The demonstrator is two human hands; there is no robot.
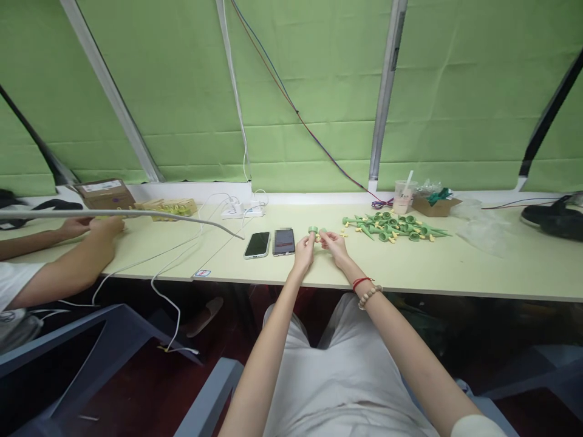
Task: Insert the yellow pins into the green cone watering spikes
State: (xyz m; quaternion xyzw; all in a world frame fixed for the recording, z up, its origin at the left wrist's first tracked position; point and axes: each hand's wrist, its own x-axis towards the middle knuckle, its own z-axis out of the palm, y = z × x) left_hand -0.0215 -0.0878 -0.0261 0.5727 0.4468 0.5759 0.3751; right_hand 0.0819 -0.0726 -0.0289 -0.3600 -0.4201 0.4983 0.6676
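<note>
My left hand (303, 250) and my right hand (334, 246) meet over the pale table (478, 267), both pinching one small green plastic part (315, 230) with a ring at its top. A pile of similar green spike-shaped parts with yellow bits (394, 227) lies on the table just right of my hands. My right wrist wears a red string and a bead bracelet (368, 294).
Two phones (270, 243) lie left of my hands, with white cables and a power strip (243, 210) behind. A plastic cup (403, 196) and cardboard tray (436, 205) stand at the back right. Another person's hands (93, 227) work at the left near a cardboard box (105, 193).
</note>
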